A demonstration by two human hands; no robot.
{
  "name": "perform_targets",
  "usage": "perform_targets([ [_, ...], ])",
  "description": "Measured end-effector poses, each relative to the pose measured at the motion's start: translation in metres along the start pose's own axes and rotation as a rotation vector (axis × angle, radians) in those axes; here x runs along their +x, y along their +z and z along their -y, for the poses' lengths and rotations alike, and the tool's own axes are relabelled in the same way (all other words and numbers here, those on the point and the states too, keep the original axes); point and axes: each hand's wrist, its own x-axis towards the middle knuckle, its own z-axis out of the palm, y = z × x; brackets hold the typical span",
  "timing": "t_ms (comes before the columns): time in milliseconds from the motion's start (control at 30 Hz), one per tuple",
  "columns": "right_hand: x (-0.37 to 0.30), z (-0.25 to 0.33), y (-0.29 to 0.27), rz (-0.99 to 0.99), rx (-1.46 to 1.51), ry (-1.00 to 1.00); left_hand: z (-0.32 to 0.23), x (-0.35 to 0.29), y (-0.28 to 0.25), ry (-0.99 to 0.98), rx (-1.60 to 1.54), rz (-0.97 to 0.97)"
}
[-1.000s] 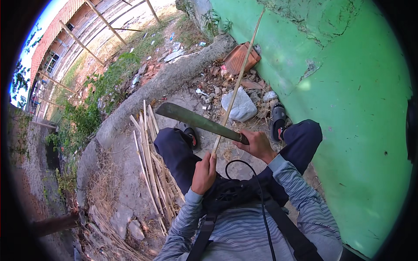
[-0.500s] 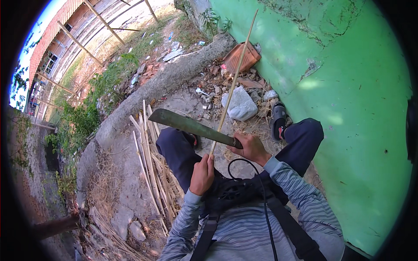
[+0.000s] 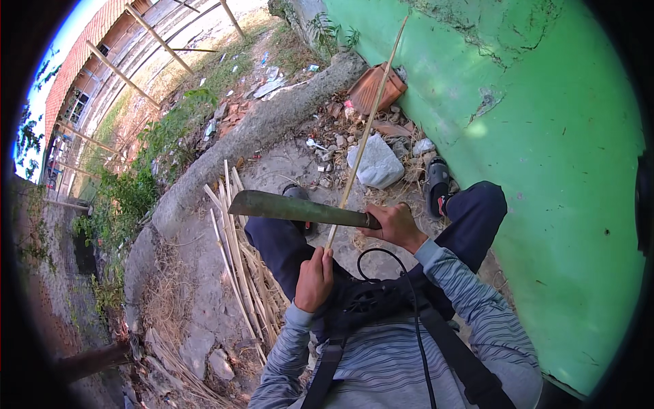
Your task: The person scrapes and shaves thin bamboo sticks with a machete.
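Observation:
My right hand (image 3: 395, 227) is closed round the handle end of a machete (image 3: 293, 208), whose broad dark blade points left across my lap. In my left hand (image 3: 314, 280) I grip the near end of a long thin bamboo strip (image 3: 364, 145). The strip slants away up and to the right, past the green wall's foot. The blade crosses the strip just ahead of my left hand; whether its edge touches the strip I cannot tell. The machete's handle is mostly hidden by my fingers.
A pile of split bamboo strips (image 3: 238, 255) lies left of my knee. Ahead are a pale stone block (image 3: 375, 162), rubble and a broken clay tile (image 3: 377, 88). The green wall (image 3: 565, 204) stands close on my right; a low concrete curb (image 3: 225, 150) curves round the left.
The machete blade has turned slightly, its tip now a little lower and farther left. My left hand has shifted slightly down and left. Both grips stay the same.

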Motion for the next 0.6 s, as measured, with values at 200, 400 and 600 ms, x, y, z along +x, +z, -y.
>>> perform_targets([
  [200,0.013,-0.021,-0.008,-0.057,0.085,0.278,-0.003,-0.019,-0.009,-0.102,-0.026,0.037],
  [400,-0.007,0.010,-0.005,0.061,0.010,-0.001,-0.003,-0.008,-0.007,-0.043,-0.074,0.063],
  [600,0.001,-0.013,-0.009,-0.029,0.090,0.266,-0.003,-0.017,-0.003,-0.071,-0.060,0.071],
])
